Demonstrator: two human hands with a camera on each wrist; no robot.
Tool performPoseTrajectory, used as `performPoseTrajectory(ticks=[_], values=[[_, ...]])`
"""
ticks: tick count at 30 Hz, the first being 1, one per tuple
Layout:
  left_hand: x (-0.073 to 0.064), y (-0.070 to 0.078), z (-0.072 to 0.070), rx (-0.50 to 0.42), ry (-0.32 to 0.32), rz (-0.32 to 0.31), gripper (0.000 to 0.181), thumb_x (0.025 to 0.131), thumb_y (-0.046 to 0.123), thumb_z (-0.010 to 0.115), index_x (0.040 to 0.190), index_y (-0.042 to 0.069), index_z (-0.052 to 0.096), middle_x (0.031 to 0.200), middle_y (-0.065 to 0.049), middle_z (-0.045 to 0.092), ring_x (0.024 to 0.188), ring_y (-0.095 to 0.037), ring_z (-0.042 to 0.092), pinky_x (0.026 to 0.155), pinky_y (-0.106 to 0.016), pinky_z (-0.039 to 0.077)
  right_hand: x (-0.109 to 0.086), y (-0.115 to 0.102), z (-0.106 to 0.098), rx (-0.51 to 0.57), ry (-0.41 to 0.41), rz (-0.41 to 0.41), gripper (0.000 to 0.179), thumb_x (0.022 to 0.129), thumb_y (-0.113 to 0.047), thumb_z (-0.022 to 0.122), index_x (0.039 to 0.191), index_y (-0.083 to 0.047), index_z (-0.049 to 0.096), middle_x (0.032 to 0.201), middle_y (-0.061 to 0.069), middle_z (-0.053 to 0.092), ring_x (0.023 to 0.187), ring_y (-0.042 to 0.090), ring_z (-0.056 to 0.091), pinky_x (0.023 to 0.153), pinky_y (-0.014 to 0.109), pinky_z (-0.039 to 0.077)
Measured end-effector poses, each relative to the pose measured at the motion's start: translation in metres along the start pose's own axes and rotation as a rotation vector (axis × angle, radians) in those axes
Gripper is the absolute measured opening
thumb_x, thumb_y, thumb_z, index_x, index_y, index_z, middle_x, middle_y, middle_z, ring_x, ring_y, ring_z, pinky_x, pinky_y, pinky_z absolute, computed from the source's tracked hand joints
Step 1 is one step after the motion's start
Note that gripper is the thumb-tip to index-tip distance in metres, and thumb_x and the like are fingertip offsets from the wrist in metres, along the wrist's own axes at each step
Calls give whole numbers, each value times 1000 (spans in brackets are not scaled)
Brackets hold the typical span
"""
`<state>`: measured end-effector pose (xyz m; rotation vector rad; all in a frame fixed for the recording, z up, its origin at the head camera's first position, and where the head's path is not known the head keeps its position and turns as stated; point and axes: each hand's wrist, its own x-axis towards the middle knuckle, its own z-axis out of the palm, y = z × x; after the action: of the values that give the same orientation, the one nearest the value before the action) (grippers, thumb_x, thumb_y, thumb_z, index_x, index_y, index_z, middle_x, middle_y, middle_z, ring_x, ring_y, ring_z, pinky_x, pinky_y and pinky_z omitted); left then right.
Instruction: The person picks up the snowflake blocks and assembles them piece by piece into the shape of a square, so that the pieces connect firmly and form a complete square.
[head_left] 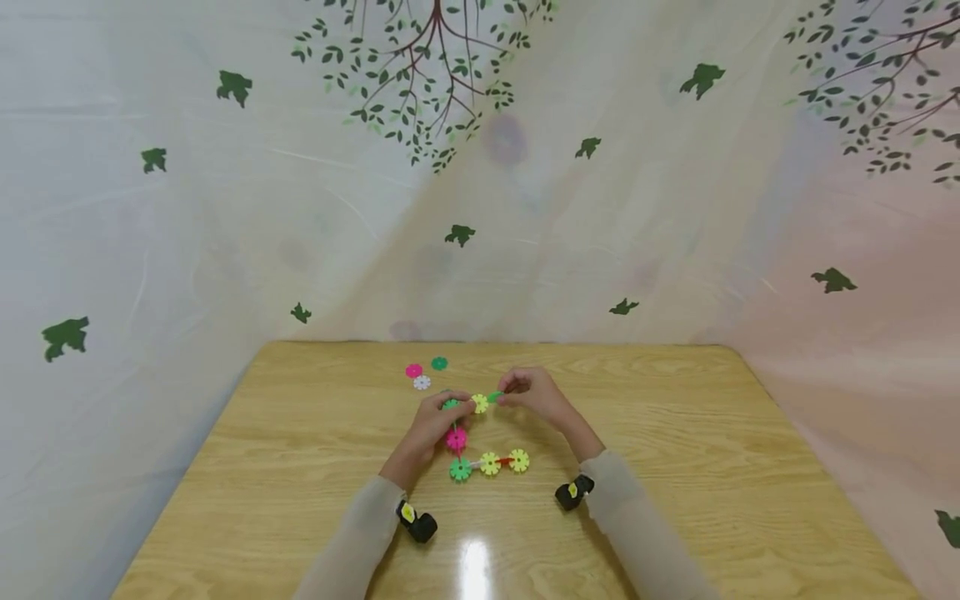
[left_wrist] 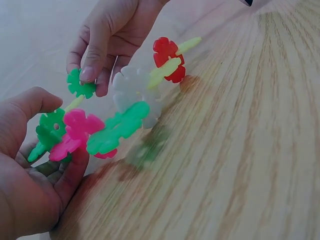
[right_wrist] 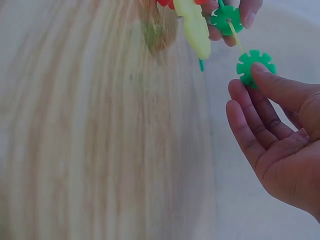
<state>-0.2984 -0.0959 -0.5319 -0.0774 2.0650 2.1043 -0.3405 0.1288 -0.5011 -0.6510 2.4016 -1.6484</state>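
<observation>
My left hand (head_left: 431,420) holds a chain of notched plastic interlocking discs by its green and pink part. Its thumb is above the chain and the other fingers are below, in the left wrist view. From there the chain bends at a green disc (head_left: 461,470) and ends with a yellow disc (head_left: 519,460); white and red discs link this stretch. A yellow disc (head_left: 480,404) sticks out of the held end toward the right hand. My right hand (head_left: 536,395) pinches a green disc (right_wrist: 255,58) between thumb and fingers, touching that yellow disc's edge.
Loose pink (head_left: 414,371), white (head_left: 422,382) and green (head_left: 439,363) discs lie near the back of the wooden table (head_left: 645,433). A printed cloth (head_left: 360,250) hangs behind and beside the table. Black cameras are strapped at both wrists.
</observation>
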Motion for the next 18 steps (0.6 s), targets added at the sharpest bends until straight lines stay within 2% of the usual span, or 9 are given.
performPoseTrajectory(ticks=[18], values=[[4,-3,-1,21,-14,10,31,94,22,74,117,1,71,74,-1,69,68,-10,64,65,-21,52,3,4,3,12,45,9,10,86,1,78,94,4,73,91,11,73,80,12,66,74,23,57]])
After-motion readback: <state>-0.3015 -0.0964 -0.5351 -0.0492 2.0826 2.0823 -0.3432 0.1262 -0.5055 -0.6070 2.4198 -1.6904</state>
